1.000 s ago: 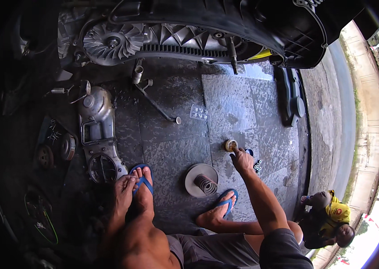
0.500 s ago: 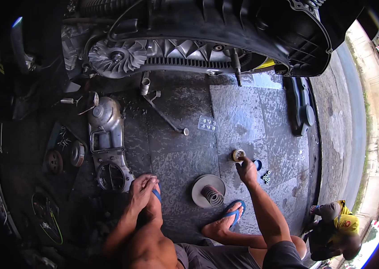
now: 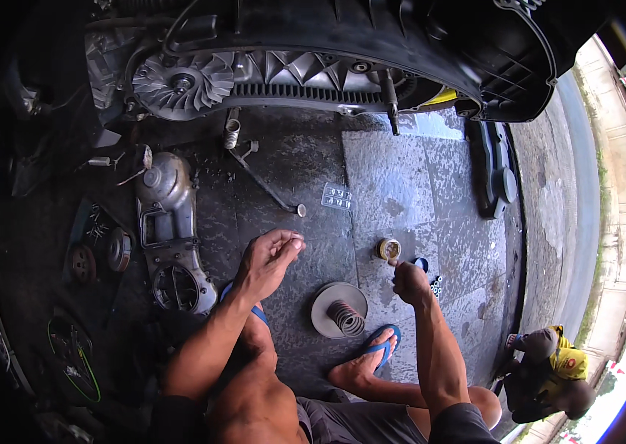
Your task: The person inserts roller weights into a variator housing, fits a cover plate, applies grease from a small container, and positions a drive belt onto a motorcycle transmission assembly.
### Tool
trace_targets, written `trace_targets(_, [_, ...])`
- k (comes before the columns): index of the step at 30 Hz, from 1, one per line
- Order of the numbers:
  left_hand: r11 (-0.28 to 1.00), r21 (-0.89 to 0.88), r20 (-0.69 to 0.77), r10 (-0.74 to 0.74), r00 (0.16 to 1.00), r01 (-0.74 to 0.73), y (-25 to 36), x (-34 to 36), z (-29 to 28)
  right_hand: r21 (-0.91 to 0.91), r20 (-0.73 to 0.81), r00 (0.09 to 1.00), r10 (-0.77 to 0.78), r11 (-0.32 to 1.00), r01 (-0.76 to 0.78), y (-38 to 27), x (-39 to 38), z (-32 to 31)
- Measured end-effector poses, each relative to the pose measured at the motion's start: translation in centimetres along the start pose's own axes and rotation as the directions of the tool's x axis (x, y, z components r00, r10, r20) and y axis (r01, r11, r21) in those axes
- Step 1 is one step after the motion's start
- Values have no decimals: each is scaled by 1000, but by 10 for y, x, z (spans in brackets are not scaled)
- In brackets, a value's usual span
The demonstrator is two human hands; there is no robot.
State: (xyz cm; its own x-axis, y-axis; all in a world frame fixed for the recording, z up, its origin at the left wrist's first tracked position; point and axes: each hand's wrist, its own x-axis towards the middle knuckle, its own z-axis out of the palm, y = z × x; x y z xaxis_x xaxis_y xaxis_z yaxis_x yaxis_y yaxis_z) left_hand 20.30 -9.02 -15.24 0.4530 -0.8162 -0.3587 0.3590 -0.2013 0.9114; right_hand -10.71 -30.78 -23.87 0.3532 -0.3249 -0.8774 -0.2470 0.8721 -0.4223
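Note:
My left hand is raised over the floor with thumb and fingertips pinched together; what they hold is too small to make out. My right hand is closed, with one finger pointed at the rim of a small open jar holding yellowish-brown stuff. Beside that hand lies a round blue lid, and several small rollers are partly hidden behind it. Between my arms sits a metal pulley disc with a coil spring on it. A clear blister tray lies farther off.
An opened scooter engine with a finned fan spans the far side. A metal cover and a kick lever lie on the floor. A black cover is at right, and a person in yellow at lower right.
My left hand has left my knee and moved forward and right over the floor. My right hand has drawn slightly back from the jar's mouth. The view has shifted a little.

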Motion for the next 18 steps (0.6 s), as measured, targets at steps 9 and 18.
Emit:
trace_targets(9, [998,-53,83,37,996,-33,18,49,29,278,196,917,-348,916,288,-37,-32,15])
trace_targets(18, [915,-394,62,127,990,-92,84,119,88,310,342,526,-779,621,719,-131,-96,189])
